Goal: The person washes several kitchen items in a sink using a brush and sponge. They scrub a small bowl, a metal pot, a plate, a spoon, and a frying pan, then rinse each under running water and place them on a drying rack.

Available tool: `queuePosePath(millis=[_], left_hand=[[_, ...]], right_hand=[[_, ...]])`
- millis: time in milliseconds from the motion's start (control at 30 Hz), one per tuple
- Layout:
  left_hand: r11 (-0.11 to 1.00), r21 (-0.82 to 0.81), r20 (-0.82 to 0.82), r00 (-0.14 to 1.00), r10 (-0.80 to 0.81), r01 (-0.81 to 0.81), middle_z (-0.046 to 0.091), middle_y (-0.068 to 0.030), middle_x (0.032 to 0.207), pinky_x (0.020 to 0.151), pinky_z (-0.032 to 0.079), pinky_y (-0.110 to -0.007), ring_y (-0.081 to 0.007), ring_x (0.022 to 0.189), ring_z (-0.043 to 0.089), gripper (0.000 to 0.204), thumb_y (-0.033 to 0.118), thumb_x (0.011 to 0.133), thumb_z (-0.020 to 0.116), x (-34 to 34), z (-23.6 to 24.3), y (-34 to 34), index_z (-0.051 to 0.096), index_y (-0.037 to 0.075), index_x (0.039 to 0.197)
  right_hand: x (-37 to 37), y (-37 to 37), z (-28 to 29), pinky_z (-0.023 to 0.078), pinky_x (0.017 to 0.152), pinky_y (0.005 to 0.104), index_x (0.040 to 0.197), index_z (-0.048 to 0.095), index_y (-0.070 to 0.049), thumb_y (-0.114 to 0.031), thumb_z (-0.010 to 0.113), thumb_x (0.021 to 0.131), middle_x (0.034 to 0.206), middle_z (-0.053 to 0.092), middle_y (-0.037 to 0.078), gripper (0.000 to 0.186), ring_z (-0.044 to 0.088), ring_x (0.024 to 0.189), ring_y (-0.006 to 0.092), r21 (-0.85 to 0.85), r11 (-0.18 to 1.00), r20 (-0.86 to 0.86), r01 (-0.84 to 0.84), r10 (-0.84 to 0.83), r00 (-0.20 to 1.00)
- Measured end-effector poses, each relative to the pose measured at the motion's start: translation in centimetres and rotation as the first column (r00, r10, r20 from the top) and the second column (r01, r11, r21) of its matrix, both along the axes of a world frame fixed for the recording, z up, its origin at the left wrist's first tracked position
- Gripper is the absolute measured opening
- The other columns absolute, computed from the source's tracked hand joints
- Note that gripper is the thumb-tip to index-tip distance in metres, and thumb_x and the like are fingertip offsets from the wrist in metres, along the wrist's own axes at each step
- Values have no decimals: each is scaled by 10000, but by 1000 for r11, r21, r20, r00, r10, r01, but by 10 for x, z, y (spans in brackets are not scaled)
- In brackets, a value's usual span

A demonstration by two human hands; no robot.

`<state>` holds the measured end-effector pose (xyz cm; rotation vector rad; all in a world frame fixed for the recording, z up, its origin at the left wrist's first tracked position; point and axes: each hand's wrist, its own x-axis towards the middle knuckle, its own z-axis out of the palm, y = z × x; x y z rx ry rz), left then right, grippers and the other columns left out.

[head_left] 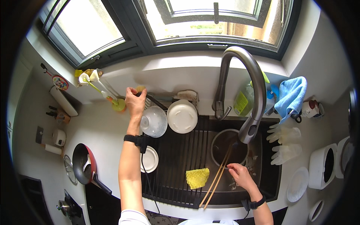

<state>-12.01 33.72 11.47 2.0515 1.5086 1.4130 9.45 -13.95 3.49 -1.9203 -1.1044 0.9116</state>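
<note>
Left hand [135, 100] curled by tan-bristled brush [140, 89], can't tell if gripping; right hand [242, 175] at round grey metal pot's [213, 148] near rim, beside long wooden chopsticks [216, 184]; hold can't tell.

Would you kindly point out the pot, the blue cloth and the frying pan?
Pot [213, 146]: head view, left side near rim.
Blue cloth [291, 94]: head view, middle of its folds.
Frying pan [80, 159]: head view, bare inner surface.
</note>
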Motion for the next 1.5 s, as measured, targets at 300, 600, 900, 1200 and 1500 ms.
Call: queuePosePath(millis=[300, 600, 900, 1200, 1500], left_hand=[[986, 117, 170, 981, 95, -116, 563, -147, 941, 789, 486, -449, -302, 868, 587, 415, 170, 848, 817, 14, 17, -1, 472, 19, 1021], [956, 114, 451, 844, -291, 269, 540, -63, 1123, 702, 506, -244, -123, 893, 569, 389, 120, 969, 691, -14, 64, -77, 463, 107, 1284], [306, -645, 552, 704, -446, 700, 582, 60, 834, 495, 437, -184, -18, 676, 539, 193, 251, 983, 713, 47, 67, -274, 612, 136, 1100], [46, -749, 523, 632, -572, 661, 619, -60, 944, 537, 484, -226, -124, 673, 657, 411, 323, 1054, 540, 79, 85, -312, 493, 75, 1378], [576, -537, -102, 630, -770, 617, 653, -58, 983, 750, 528, -294, -164, 857, 629, 344, 38, 924, 484, 83, 79, -252, 660, 21, 1220]], right_hand=[[-3, -10, 10, 565, 826, 373, 1139, 678, 27, -86, 634, 960, 1084, 709, 189, 217, 708, 966, 328, 82, 995, 17, -51, 50, 999], [-10, -22, 46, 473, 1030, 430, 1269, 626, -6, -82, 710, 883, 1313, 601, 186, 402, 566, 1219, 374, 402, 915, 311, -37, -98, 945], [-9, -6, 79, 540, 867, 433, 1407, 543, -143, -172, 848, 769, 1395, 506, 141, 707, 628, 1043, 320, 479, 841, 699, -251, -192, 689], [33, -73, 40, 532, 678, 415, 1063, 641, -12, -92, 676, 940, 925, 621, 159, 151, 654, 818, 371, 560, 826, 419, 71, -356, 835], [84, -90, 50, 397, 568, 199, 1164, 640, -22, -263, 530, 1089, 795, 629, -5, 276, 480, 616, 47, 337, 833, -613, 439, -160, 774]])
